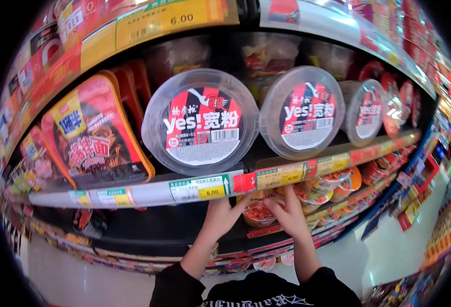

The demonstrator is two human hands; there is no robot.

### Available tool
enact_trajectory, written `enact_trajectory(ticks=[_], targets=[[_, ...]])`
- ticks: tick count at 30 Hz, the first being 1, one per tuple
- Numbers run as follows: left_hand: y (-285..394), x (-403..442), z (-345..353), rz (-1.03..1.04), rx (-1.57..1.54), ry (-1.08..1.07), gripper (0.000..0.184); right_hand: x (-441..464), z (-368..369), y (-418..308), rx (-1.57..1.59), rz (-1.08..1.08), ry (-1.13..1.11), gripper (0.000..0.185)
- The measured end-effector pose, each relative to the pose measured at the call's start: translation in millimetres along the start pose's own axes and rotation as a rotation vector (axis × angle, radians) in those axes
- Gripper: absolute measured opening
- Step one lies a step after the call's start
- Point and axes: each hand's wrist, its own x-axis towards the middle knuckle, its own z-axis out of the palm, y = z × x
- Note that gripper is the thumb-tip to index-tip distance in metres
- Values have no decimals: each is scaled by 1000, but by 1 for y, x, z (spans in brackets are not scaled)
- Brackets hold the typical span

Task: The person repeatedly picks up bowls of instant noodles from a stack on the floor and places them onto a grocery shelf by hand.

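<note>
My left hand and my right hand reach in under the front rail of a shop shelf, side by side. A noodle bowl with a red and yellow lid shows between them on the lower shelf. Both thumbs angle inward, overlapping the bowl's edges in view. The rail hides most of my fingertips, so whether either hand grips the bowl is unclear. Above the rail stand clear round tubs of wide noodles, one large tub and a second tub, their labelled faces turned toward me.
An orange-edged noodle box leans left of the tubs. More colourful noodle bowls line the lower shelf to the right. A yellow price tag hangs on the upper rail. Below and to the right lies a pale shiny floor.
</note>
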Motion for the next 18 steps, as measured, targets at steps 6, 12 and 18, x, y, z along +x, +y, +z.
enact_trajectory(ticks=[6,12,18], targets=[[-10,-1,23,-438,-254,-110,33,26,-25,29,-69,143,-196,26],[14,-28,41,-244,-247,-40,40,-2,-42,1,-286,-15,-272,35],[8,-27,55,-261,-346,-154,40,1,-52,25,-192,165,-331,41]])
